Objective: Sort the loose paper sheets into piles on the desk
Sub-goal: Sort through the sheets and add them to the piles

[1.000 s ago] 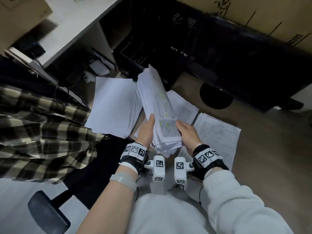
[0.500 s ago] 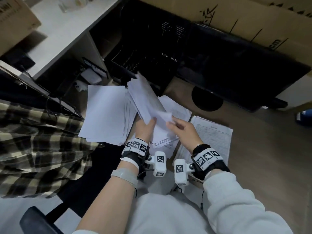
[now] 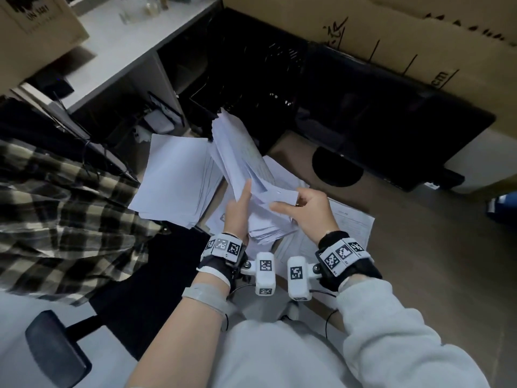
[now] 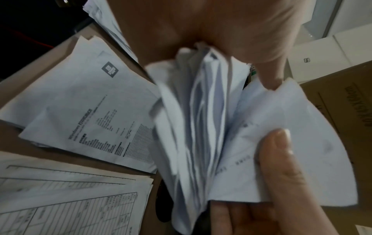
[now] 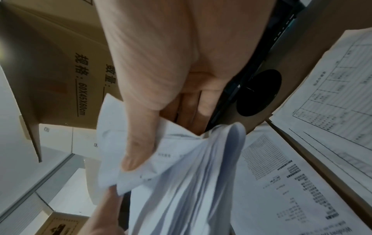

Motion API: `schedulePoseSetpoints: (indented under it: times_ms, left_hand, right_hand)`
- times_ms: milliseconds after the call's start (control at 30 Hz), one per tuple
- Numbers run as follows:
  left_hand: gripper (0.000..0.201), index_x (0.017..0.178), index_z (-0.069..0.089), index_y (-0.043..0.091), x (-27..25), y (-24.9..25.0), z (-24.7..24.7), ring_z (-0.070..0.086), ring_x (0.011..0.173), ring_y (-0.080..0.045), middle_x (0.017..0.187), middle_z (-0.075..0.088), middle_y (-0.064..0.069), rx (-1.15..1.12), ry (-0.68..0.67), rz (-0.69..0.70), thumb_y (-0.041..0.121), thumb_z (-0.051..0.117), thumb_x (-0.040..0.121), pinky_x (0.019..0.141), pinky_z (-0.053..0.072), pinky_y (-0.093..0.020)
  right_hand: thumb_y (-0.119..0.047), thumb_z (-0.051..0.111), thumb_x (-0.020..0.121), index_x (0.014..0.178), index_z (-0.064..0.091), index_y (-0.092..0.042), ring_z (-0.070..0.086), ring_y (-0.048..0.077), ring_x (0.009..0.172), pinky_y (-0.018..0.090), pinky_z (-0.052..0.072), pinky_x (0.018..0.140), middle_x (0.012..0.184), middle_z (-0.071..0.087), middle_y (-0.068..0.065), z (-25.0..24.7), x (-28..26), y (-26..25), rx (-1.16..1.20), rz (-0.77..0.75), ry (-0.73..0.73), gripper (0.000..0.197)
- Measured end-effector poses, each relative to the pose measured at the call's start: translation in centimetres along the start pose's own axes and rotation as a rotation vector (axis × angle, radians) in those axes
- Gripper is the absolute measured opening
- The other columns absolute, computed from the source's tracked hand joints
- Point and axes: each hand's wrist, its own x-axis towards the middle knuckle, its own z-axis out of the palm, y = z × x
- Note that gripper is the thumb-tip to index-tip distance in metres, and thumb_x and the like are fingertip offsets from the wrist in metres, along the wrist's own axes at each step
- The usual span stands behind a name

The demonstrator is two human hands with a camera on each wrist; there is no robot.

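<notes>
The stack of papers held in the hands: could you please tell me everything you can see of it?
The stack of papers is a thick, uneven sheaf of white sheets, some faintly printed, with splayed edges. It is held above the desk, tilted up and away from the person. The left hand grips its near end, thumb on top. The right hand pinches one sheet's bent corner, peeling it off to the right.

The person wore a pale grey sweatshirt (image 3: 391,345), its left sleeve pushed up, with black wrist straps (image 3: 221,264) carrying checkered marker tags and 2 white camera blocks (image 3: 265,273).
</notes>
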Motion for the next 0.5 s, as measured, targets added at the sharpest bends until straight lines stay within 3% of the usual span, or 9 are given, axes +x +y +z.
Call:
schedulePoseSetpoints:
  times_ms: [67, 100, 167, 233, 267, 300, 400, 500]
  left_hand:
    - [0.037, 0.098, 0.069, 0.008, -0.5, -0.2, -0.1, 0.073, 0.077, -0.024, 0.085, 0.075, -0.010, -0.040, -0.008, -0.015, 0.044, 0.062, 0.093, 0.061, 0.055, -0.029]
    - [0.032, 0.099, 0.068, 0.007, -0.7, -0.4, -0.3, 0.073, 0.082, -0.029, 0.087, 0.075, -0.012, -0.052, 0.009, -0.031, 0.038, 0.062, 0.093, 0.060, 0.055, -0.028]
    - [0.034, 0.100, 0.067, 0.006, -0.6, -0.7, -0.7, 0.071, 0.083, -0.033, 0.089, 0.072, -0.015, -0.075, 0.042, -0.044, 0.039, 0.059, 0.094, 0.063, 0.054, -0.029]
    - [0.067, 0.117, 0.066, 0.006, -0.8, -0.5, -1.0, 0.069, 0.099, -0.036, 0.107, 0.071, -0.021, -0.159, -0.035, -0.102, 0.065, 0.058, 0.086, 0.088, 0.056, -0.045]
    - [0.081, 0.126, 0.063, 0.006, -0.6, -0.5, -1.3, 0.067, 0.108, -0.040, 0.116, 0.069, -0.024, -0.196, -0.081, -0.121, 0.074, 0.061, 0.080, 0.098, 0.050, -0.053]
    - [0.083, 0.128, 0.062, 0.006, -0.3, -0.5, -1.6, 0.065, 0.110, -0.041, 0.119, 0.068, -0.024, -0.197, -0.104, -0.119, 0.073, 0.064, 0.078, 0.102, 0.047, -0.056]
    - [0.050, 0.119, 0.068, 0.005, 0.7, 0.2, -2.4, 0.069, 0.104, -0.038, 0.111, 0.072, -0.020, -0.124, -0.053, -0.048, 0.044, 0.069, 0.087, 0.097, 0.052, -0.050]
    - [0.035, 0.116, 0.066, -0.002, 2.4, 0.7, -3.7, 0.069, 0.101, -0.041, 0.105, 0.073, -0.021, -0.049, -0.042, -0.042, 0.015, 0.064, 0.086, 0.091, 0.055, -0.052]
  right_hand:
    - [-0.026, 0.085, 0.077, 0.079, 0.075, -0.009, 0.055, 0.008, 0.056, 0.025, 0.046, 0.056, 0.068, 0.071, 0.005, -0.3, -0.6, -0.7, 0.031, 0.029, -0.055, 0.020]
    - [-0.020, 0.080, 0.083, 0.069, 0.073, -0.014, 0.053, 0.005, 0.051, 0.020, 0.045, 0.055, 0.059, 0.066, -0.002, -0.3, -0.9, -1.0, 0.044, 0.034, -0.077, 0.017]
    - [-0.016, 0.073, 0.090, 0.057, 0.062, -0.013, 0.049, 0.006, 0.048, 0.013, 0.043, 0.054, 0.054, 0.056, 0.000, -0.3, -1.1, -0.9, 0.042, 0.018, -0.070, 0.035]
    - [-0.022, 0.071, 0.091, 0.062, 0.059, 0.001, 0.048, 0.013, 0.054, 0.015, 0.042, 0.055, 0.060, 0.051, 0.010, -0.1, -1.0, -0.7, 0.057, 0.007, -0.089, 0.039]
    - [-0.023, 0.071, 0.092, 0.066, 0.060, 0.003, 0.048, 0.015, 0.056, 0.017, 0.041, 0.055, 0.062, 0.049, 0.011, 0.3, -1.0, -0.6, 0.055, 0.015, -0.114, 0.038]
    - [-0.022, 0.071, 0.092, 0.067, 0.062, 0.001, 0.048, 0.015, 0.057, 0.018, 0.041, 0.055, 0.062, 0.050, 0.011, 0.6, -0.9, -0.5, 0.058, 0.036, -0.134, 0.036]
    - [-0.020, 0.065, 0.096, 0.062, 0.064, -0.008, 0.051, 0.007, 0.054, 0.015, 0.043, 0.058, 0.057, 0.056, -0.002, 1.6, -0.6, -0.7, 0.110, 0.062, -0.093, 0.036]
    - [-0.034, 0.064, 0.096, 0.070, 0.050, 0.006, 0.041, 0.013, 0.060, 0.025, 0.036, 0.062, 0.063, 0.044, 0.006, 3.1, 0.9, 0.3, 0.096, 0.100, 0.128, 0.050]
